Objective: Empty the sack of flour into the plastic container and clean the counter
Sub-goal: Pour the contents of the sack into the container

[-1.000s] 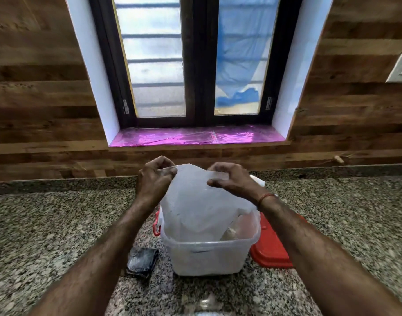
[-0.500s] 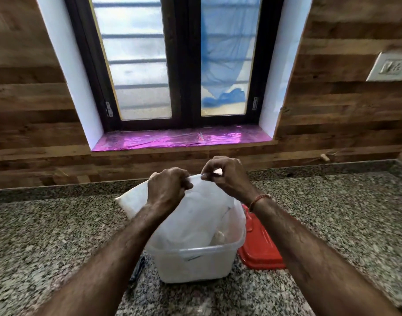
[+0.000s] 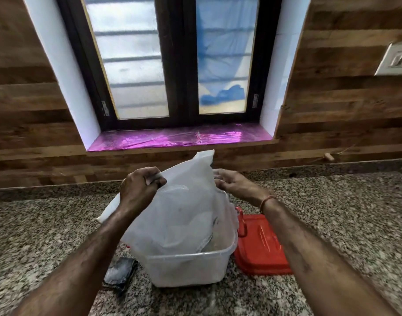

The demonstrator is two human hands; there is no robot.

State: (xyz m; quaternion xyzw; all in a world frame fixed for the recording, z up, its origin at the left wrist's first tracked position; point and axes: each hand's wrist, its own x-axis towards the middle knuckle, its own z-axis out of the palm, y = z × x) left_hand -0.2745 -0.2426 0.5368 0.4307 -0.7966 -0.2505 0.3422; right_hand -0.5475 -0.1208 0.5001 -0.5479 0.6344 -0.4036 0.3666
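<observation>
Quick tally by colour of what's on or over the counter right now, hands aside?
White or translucent: 2, the sack and the plastic container
Red: 1, the lid
Dark: 1, a flat object left of the container
Total: 4

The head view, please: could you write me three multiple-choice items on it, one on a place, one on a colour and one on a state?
1. Where does the lid lie?
A. right of the container
B. on the container
C. on the sill

2. What colour is the lid?
A. blue
B. red
C. green

3. How is the sack held?
A. by the left hand alone
B. by both hands
C. by neither

Answers: 1 A, the lid rests on the counter beside the plastic container. 2 B, it is plainly red. 3 B, the left hand and right hand each grip the sack.
</observation>
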